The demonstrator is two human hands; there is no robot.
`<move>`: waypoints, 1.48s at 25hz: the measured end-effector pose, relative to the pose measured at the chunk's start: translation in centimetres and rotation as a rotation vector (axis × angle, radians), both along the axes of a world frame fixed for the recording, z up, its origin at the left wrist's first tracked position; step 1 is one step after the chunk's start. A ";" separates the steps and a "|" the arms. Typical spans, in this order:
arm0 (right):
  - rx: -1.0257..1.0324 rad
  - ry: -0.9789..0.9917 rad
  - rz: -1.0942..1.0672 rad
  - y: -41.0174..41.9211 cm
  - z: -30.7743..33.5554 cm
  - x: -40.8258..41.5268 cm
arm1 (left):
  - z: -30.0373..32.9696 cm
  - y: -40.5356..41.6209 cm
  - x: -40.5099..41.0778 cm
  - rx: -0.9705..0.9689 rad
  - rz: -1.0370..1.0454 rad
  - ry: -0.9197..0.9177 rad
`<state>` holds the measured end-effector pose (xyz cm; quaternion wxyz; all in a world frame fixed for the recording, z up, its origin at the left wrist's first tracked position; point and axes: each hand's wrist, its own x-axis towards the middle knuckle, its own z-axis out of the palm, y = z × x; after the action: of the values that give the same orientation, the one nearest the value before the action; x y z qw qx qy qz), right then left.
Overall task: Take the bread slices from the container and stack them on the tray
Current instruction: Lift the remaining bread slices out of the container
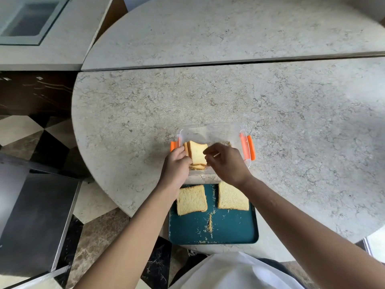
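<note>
A clear plastic container [210, 130] with orange side clips stands on the stone table, just beyond a dark teal tray [229, 228]. Inside it a few bread slices [198, 152] stand on edge at the left. My left hand [176, 165] grips those slices from the left side. My right hand [226, 161] hovers over the container's near right part, its fingertips touching the front slice's right edge. Two slices lie flat on the tray: one at the far left [191, 200], one at the far right [232, 198], partly under my right wrist.
Crumbs are scattered over the tray, with a small heap [210, 223] in the middle. The tray overhangs the round table's near edge [125, 207]. A dark metal unit [35, 220] stands at the lower left over a chequered floor.
</note>
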<state>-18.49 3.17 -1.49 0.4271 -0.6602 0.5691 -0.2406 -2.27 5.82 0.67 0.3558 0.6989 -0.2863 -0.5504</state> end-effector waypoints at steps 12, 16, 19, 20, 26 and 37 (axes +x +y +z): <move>0.343 0.504 0.138 -6.0 -6.8 4.6 | -1.7 -4.9 -2.9 0.272 0.012 -0.114; 0.332 0.466 0.135 -6.1 -6.8 4.7 | -2.8 -5.3 -3.0 0.279 0.017 -0.147; 0.335 0.395 0.104 -6.2 -6.7 4.1 | -2.9 -5.8 -3.4 0.259 0.056 -0.168; 0.363 0.345 0.080 -6.4 -6.7 3.7 | -2.9 -6.0 -3.6 0.260 0.061 -0.176; 0.529 0.078 -0.163 -7.9 -6.1 0.8 | -3.5 -6.6 -4.1 0.194 -0.056 -0.253; 0.333 0.207 -0.315 -7.5 -6.6 0.0 | -6.1 -8.3 -5.1 0.193 -0.355 -0.564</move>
<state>-18.51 -4.33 -8.09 0.4266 -0.5051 0.7374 -0.1382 -7.35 -2.50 -5.47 0.0936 0.7934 -0.4371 -0.4132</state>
